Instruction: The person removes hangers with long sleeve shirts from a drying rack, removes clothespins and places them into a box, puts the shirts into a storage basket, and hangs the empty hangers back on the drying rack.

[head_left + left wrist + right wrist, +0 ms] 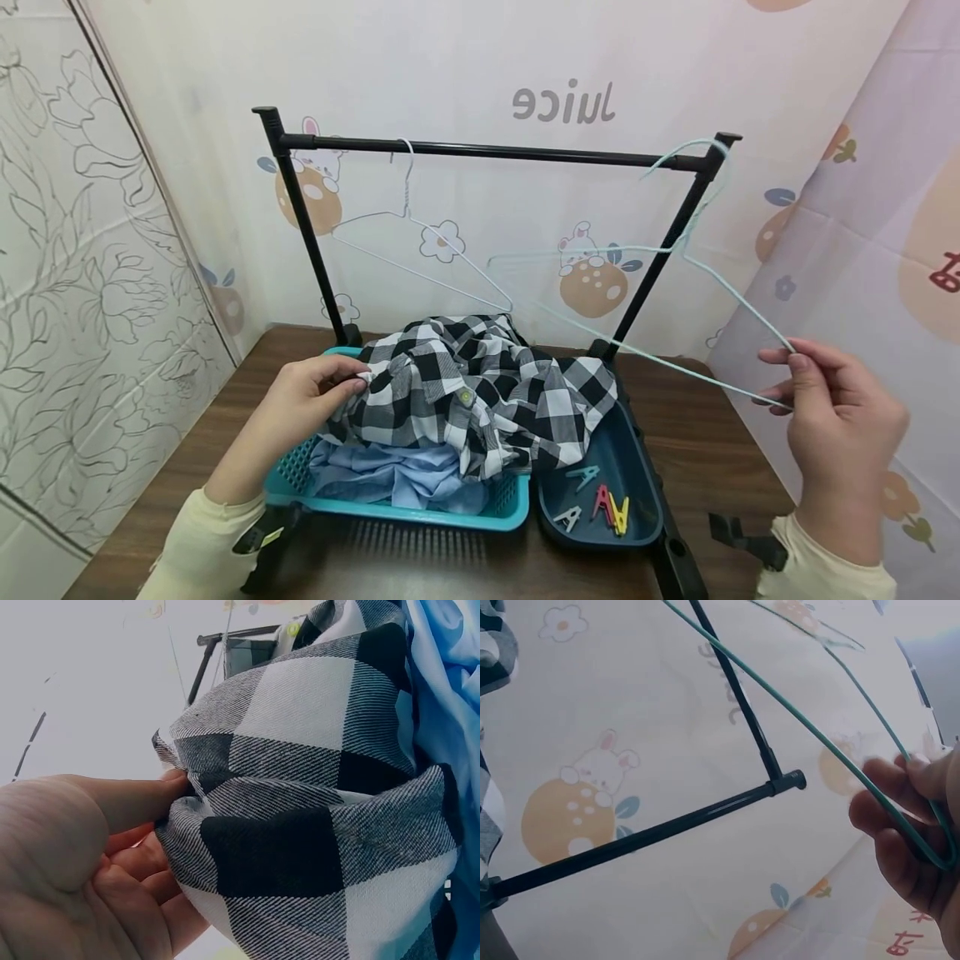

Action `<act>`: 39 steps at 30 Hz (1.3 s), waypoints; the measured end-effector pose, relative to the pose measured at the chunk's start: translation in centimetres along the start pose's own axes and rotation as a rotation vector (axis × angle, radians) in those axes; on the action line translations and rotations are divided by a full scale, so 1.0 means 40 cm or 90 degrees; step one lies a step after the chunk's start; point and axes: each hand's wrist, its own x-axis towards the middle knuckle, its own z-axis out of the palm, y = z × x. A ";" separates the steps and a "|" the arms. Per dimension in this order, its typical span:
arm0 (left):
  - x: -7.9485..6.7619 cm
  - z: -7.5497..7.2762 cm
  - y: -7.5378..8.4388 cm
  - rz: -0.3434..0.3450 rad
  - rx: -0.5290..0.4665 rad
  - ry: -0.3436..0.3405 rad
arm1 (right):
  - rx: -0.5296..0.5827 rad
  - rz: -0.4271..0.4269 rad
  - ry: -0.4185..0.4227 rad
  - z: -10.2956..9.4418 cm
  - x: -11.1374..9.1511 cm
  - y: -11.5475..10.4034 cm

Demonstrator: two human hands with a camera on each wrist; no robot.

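Note:
A black-and-white checked shirt [442, 392] lies bunched over a turquoise basket [480, 521], a button showing near its middle. My left hand [311, 396] pinches the shirt's left edge between thumb and fingers; the left wrist view shows the cloth [300, 847] folded at the fingertips. Off to the right, my right hand [843, 425] holds a pale green wire hanger [645, 354] by one end corner, its hook up in front of the rack's right post. In the right wrist view the fingers curl round the hanger's bend [840, 761].
A black rack [480, 151] stands behind, with an empty white hanger [442, 275] on its bar. Light blue cloth [405, 479] fills the basket's front. Right of it, a dark blue tray [637, 521] holds several clothespins, including a yellow one [619, 515]. All stand on a brown table [720, 467].

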 end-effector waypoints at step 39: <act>-0.006 0.010 0.019 -0.003 -0.003 -0.091 | -0.211 -0.060 -0.170 0.288 0.201 0.034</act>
